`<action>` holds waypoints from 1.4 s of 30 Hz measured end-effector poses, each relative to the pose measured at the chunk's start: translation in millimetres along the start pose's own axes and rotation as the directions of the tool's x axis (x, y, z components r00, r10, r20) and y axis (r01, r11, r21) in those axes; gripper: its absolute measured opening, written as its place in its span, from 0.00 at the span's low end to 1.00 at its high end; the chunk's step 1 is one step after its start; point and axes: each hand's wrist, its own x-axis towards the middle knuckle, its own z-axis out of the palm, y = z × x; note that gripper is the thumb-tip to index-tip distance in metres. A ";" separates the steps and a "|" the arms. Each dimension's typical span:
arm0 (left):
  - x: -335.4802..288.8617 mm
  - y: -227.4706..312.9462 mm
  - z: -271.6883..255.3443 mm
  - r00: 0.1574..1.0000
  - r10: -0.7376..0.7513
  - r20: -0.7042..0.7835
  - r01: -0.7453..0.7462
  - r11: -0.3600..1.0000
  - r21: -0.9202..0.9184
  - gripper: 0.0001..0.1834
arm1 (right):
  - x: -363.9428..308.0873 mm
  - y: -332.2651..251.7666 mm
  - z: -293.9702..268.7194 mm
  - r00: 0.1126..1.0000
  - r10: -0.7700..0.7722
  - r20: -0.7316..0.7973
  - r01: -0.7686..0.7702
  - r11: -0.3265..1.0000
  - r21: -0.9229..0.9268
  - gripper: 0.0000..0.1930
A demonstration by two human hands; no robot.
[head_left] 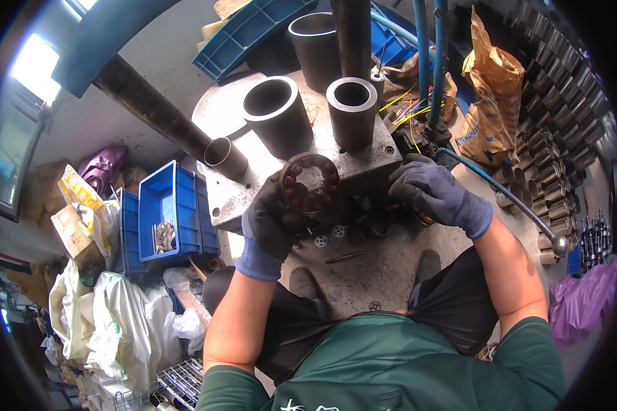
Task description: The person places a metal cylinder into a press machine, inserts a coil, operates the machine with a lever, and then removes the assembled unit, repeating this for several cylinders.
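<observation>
My left hand (267, 218), in a grey glove, is closed on a stator core (287, 179), a dark ring with reddish teeth round its inner side. The ring is held up in front of the near edge of a steel press table (380, 163). My right hand (428, 188), gloved in the same grey, is off the table's right front corner. Its fingers are curled; whether anything is in them is hidden. Just below that hand shows part of a round orange-red piece (425, 218). Thick steel sleeves (279, 130) and a narrower sleeve (352, 123) stand upright on the table.
A thin tube (226, 159) stands at the table's left. Blue crates (202, 212) are on the left, beside white sacks (120, 315). A ball-ended lever (559, 245) reaches out at right, near stacked metal cylinders (545, 164). Small parts (339, 231) lie on the floor.
</observation>
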 end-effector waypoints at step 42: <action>-2.6 -85.3 27.9 0.661 -0.416 0.625 -0.726 -0.144 0.672 0.28 | -246.6 88.3 -102.8 0.459 0.887 -0.054 -0.804 0.389 -0.450 0.33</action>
